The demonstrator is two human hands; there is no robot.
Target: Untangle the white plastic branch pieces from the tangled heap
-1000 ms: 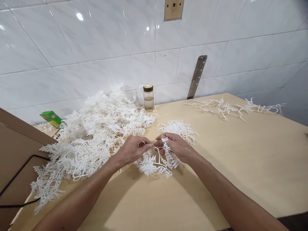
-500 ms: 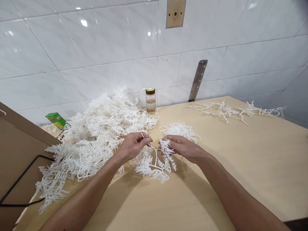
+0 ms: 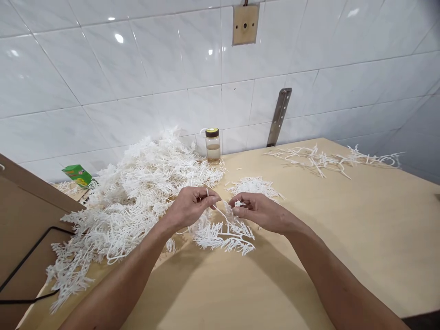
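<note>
My left hand (image 3: 194,206) is closed, pinching the bare stem of a white plastic branch (image 3: 225,236). The branch's feathery twigs hang down between my hands, over the table. Facing it, my right hand (image 3: 259,211) is closed with a small white sprig (image 3: 239,203) between thumb and fingers; whether that sprig is still joined to the branch I cannot tell. Just beyond my right hand lies a small heap of short white sprigs (image 3: 256,187). Left of my left hand rises a large pile of leafy white branches (image 3: 137,197).
Bare, stripped-looking white stems (image 3: 319,158) lie at the back right of the wooden table (image 3: 360,229). A dark-lidded jar (image 3: 213,149) stands against the tiled wall. A green carton (image 3: 77,175) and a cardboard box (image 3: 30,220) are at left. A metal bracket (image 3: 279,117) leans at the wall.
The twigs by my right fingers have dropped lower, and a small sprig now shows in those fingers. The branch has turned slightly to the right; its stem stays in my left hand.
</note>
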